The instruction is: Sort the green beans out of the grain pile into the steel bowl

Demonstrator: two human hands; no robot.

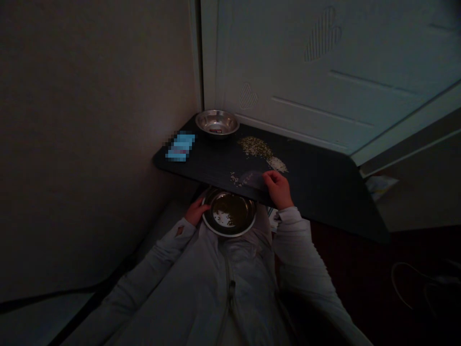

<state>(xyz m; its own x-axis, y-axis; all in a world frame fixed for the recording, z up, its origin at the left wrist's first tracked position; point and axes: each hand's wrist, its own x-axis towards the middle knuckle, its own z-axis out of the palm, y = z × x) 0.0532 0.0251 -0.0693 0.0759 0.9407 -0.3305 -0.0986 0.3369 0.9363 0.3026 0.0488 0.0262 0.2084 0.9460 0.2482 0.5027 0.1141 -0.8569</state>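
A lit, pixelated blue screen (pixel 180 146) lies at the left end of the dark bench (pixel 324 185), near a plain wall (pixel 93 110). Behind the bench, a pale panel (pixel 273 53) bears a large striped heart (pixel 321 37), a smaller heart (pixel 248 97) and raised bars (pixel 309 108). At right, a whitish packet (pixel 380 186) shows beside the bench's edge, and a pale cable (pixel 395 283) curves over the dark reddish floor (pixel 345 259).

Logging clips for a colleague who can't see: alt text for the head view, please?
The left hand holds a metal bowl of greenish grains by the edge of a dark table; the right hand pinches a thin clear sheet beside scattered pale grains. Farther back sit a mixed pile, a whitish pile and a second metal bowl.
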